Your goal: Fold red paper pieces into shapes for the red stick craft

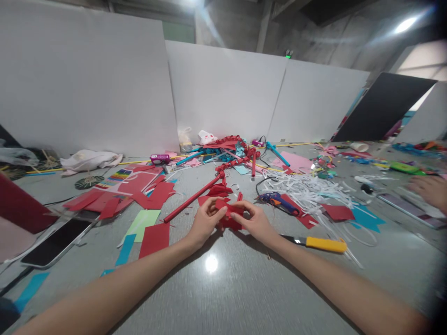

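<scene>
Both my hands meet at the middle of the grey table, pinching a small folded red paper piece. My left hand grips its left side with fingers curled. My right hand holds the right side, thumb and fingers pressed on the paper. A long rolled red paper stick lies just beyond my left hand. More red scraps sit right behind the piece.
A yellow-handled utility knife lies right of my right wrist. A blue glue gun and white paper shreds lie behind it. Red sheets, a phone at left. Another person's hand at far right. White boards wall the back.
</scene>
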Tool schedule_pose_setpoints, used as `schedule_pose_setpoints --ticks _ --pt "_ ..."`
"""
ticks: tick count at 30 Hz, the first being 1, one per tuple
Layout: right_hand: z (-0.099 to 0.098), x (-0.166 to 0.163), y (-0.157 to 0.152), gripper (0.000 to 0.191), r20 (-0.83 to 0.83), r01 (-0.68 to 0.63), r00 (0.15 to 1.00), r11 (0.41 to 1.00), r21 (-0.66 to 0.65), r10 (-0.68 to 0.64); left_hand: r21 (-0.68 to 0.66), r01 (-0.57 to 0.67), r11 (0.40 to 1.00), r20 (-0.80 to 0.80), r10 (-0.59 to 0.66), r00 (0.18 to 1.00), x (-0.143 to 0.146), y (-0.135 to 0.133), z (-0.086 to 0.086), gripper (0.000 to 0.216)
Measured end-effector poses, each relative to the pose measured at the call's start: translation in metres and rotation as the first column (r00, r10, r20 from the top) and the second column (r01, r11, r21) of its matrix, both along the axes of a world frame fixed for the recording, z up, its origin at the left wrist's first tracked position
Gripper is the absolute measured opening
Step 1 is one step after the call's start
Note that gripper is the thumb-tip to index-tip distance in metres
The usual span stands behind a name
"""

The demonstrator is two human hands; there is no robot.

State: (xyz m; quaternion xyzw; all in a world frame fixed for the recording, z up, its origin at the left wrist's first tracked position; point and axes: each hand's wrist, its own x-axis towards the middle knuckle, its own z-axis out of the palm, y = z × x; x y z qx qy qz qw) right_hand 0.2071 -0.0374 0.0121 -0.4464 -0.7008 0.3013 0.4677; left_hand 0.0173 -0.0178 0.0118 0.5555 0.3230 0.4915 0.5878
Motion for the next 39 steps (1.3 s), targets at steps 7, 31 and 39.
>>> schedule_pose_setpoints --ticks 7,31,39 --pt "-0.0026 0.0023 0.0025 0.027 -0.016 0.0 1.0 1.0 -0.004 0.0 0.018 0.022 1.0 -0.004 -0.021 1.0 -0.0002 -0.0002 -0.0038 0.05" --pt "0.002 0.0032 0.0038 0.038 -0.212 -0.105 0.974 0.987 -0.124 0.077 -0.041 0.007 0.999 -0.029 -0.008 1.0 -0.0007 0.0023 -0.0044 0.05" --pt "-0.0006 0.0049 0.005 0.027 -0.164 -0.005 0.986 0.995 -0.103 -0.012 -0.046 0.011 0.999 -0.086 -0.015 0.996 -0.0001 0.0006 -0.0048 0.046"
